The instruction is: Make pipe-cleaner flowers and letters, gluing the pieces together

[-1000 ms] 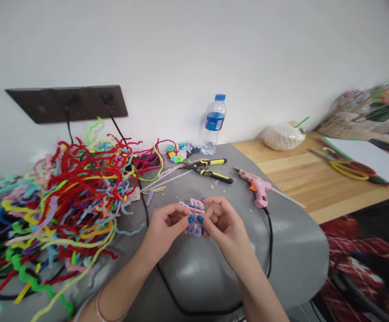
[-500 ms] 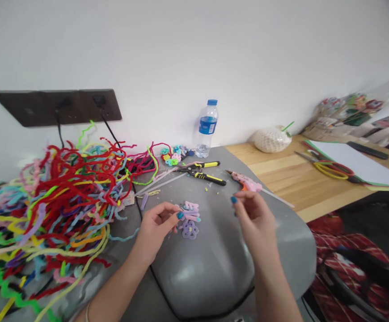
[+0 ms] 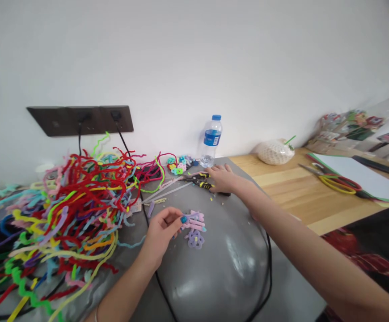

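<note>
My left hand (image 3: 166, 227) pinches the pink and lilac pipe-cleaner piece (image 3: 195, 221) at its left end, low over the grey surface. A lilac flower with a yellow centre (image 3: 195, 239) is just below that piece. Further back, my right hand (image 3: 221, 179) lies palm down with fingers spread over the handles of the black and yellow pliers (image 3: 199, 180). The pliers' jaws point left, and the hand hides part of the handles. Whether its fingers grip them is unclear.
Tangled coloured pipe cleaners (image 3: 80, 210) cover the left side. A water bottle (image 3: 211, 141) stands by the wall near small pipe-cleaner flowers (image 3: 177, 165). Scissors (image 3: 338, 183) and white paper (image 3: 375, 176) lie on the wooden table (image 3: 275, 188). A black cable (image 3: 162, 290) crosses the grey surface.
My right hand has moved forward and left from the front of the pink glue gun onto the pliers. My left hand keeps its pinch. The whole view has shifted slightly.
</note>
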`<state>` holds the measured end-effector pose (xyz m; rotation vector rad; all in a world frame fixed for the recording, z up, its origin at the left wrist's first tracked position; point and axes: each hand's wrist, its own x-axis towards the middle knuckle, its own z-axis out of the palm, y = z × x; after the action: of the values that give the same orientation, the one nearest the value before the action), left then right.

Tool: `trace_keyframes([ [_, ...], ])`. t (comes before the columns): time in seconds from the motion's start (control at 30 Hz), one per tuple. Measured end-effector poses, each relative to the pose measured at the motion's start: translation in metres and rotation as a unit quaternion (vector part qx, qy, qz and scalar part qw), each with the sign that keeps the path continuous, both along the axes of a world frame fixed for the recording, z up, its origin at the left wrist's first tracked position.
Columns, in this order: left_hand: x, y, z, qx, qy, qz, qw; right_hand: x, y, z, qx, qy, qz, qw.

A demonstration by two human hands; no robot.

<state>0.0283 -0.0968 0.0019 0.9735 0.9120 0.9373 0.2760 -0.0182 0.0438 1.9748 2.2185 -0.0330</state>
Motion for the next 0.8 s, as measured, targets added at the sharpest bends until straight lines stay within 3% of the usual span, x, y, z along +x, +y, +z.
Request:
trace_keyframes([
  [0.13, -0.001, 0.000, -0.001, -0.005, -0.002, -0.008, 1.000, 0.000, 0.021, 0.001, -0.045, -0.051, 0.032, 0.997],
  [0.27, -0.001, 0.001, -0.002, -0.011, -0.009, 0.001, 1.000, -0.002, 0.023, 0.015, -0.059, -0.089, 0.063, 0.992],
  [0.53, 0.000, 0.000, -0.001, -0.025, -0.010, 0.006, 1.000, 0.009, -0.006, 0.079, 0.017, -0.154, 0.126, 0.980],
  [0.67, 0.001, 0.001, 0.003, -0.031, -0.006, 0.014, 0.999, 0.028, -0.016, 0.105, -0.014, -0.095, 0.108, 0.990],
  [0.8, 0.001, 0.002, 0.005, -0.029, 0.001, 0.027, 0.999, 0.043, -0.033, 0.116, -0.015, -0.023, 0.070, 0.997],
])
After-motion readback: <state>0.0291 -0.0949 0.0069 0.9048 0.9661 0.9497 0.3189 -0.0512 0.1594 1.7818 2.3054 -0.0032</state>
